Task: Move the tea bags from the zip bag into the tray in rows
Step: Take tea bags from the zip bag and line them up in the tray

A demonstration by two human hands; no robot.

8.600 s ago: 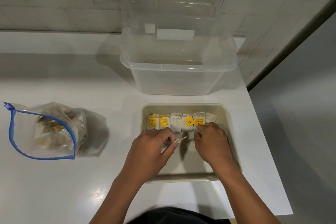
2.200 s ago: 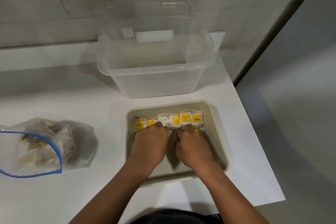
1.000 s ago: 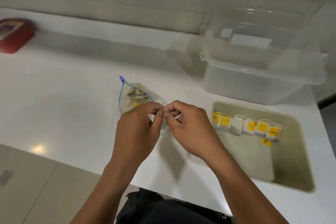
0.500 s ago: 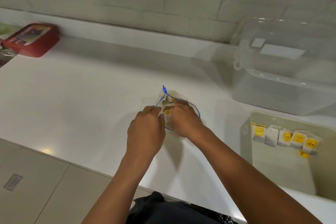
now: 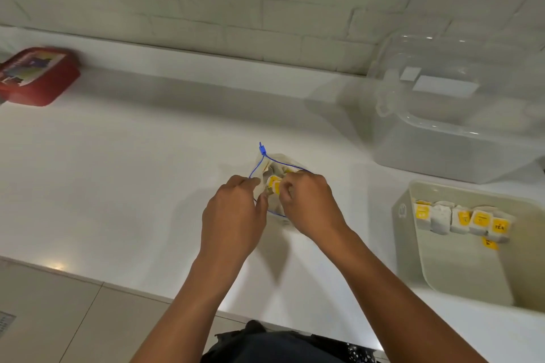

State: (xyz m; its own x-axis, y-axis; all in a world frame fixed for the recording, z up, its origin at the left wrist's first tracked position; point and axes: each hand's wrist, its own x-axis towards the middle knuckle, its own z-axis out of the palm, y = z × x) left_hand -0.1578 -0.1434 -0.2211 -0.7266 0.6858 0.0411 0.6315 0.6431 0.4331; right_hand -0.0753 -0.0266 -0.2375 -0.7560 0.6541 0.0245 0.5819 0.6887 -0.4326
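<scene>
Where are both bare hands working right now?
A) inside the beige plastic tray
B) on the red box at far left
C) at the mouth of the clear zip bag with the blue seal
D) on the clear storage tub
C: the left hand and right hand meet at the open mouth of the clear zip bag, apart from the beige tray.

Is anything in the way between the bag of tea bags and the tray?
Nothing visible is. Bare white counter lies between the zip bag and the tray. The clear bin sits behind the tray, off that path. Both hands are already at the bag's mouth.
</scene>
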